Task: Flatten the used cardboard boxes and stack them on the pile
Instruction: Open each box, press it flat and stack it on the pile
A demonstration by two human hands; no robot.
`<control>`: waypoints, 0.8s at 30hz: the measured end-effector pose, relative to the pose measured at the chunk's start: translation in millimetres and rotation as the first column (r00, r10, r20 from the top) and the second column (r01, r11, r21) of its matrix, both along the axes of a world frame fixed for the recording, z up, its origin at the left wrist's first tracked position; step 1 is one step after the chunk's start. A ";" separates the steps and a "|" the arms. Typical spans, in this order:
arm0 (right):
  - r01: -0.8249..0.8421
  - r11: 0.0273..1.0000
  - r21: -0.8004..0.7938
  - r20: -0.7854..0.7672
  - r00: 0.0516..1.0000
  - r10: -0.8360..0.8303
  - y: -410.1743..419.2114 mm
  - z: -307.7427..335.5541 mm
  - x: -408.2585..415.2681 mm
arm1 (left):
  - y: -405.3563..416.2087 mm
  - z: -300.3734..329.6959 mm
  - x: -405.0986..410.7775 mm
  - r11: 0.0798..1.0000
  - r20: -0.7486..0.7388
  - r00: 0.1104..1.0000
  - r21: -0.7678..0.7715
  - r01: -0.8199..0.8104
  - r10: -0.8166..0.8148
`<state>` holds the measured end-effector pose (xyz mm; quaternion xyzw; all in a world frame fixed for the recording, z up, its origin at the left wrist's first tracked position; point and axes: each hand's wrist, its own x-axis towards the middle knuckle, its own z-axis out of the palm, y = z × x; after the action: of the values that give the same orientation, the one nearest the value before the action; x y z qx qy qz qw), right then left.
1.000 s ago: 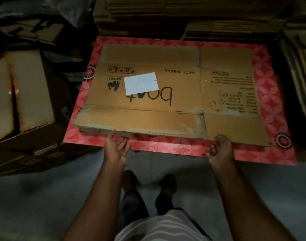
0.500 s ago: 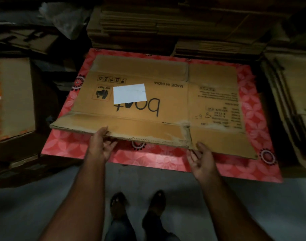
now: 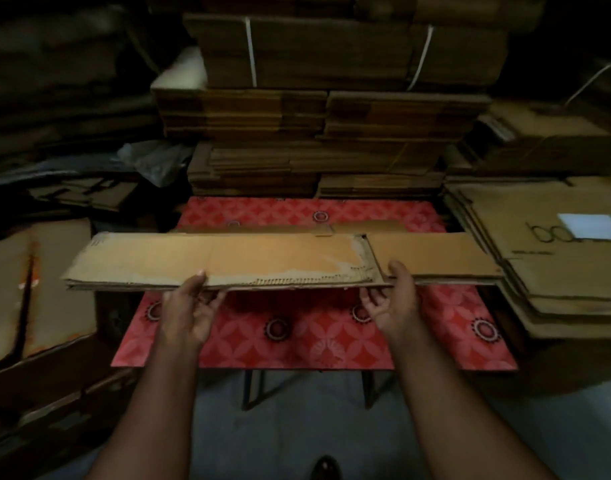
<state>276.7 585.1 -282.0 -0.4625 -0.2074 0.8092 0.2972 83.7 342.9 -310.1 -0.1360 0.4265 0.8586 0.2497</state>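
We judge the step in hand to be the transfer: a flattened box (image 3: 283,259) is lifted clear of the red patterned table (image 3: 297,344) and held near level across the middle of the frame, ahead of stacking.

At far left we note a worn, open carton (image 3: 37,289), not yet flattened. Moving right, the left hand (image 3: 188,306) grips the near edge of the flattened box, thumb on top and fingers curled beneath. The right hand (image 3: 392,303) holds the same edge further right, thumb over the top face, fingers curled under it. Both hands are clamped on the board.

The flattened box appears as a long tan slab of layered corrugated board, seen almost edge-on. Its near edge is frayed, with fluting exposed and the surface paper torn pale along the middle. A seam separates a shorter panel at its right end.

At right of frame lies the pile (image 3: 553,271) of flat boards, its top sheet bearing a white label. The box's right end already overlaps the pile's corner. We judge the next move calls for swinging the slab rightward, squaring its edges and lowering it flat.

Behind, bundled cardboard stacks (image 3: 332,116) fill the upper centre.
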 end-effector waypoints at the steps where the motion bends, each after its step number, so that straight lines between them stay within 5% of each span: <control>1: 0.008 1.000 0.023 -0.024 1.000 -0.007 -5.3 14.5 2.8 | -7.5 13.9 2.7 1.000 -0.039 0.999 0.018 -0.006 0.006; 13: 0.126 0.958 0.258 -0.103 0.989 -0.102 -40.0 127.3 62.7 | -33.2 136.8 45.6 0.986 -0.266 0.963 0.167 -0.006 0.051; 24: 0.326 0.865 0.381 -0.157 0.945 -0.287 51.6 189.1 182.1 | 110.1 189.1 123.9 0.951 -0.292 0.948 0.237 0.196 -0.122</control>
<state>458.7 636.7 -92.8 -0.3793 -0.2784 0.7129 0.5200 207.6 452.9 -121.0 0.0537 0.3487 0.8949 0.2732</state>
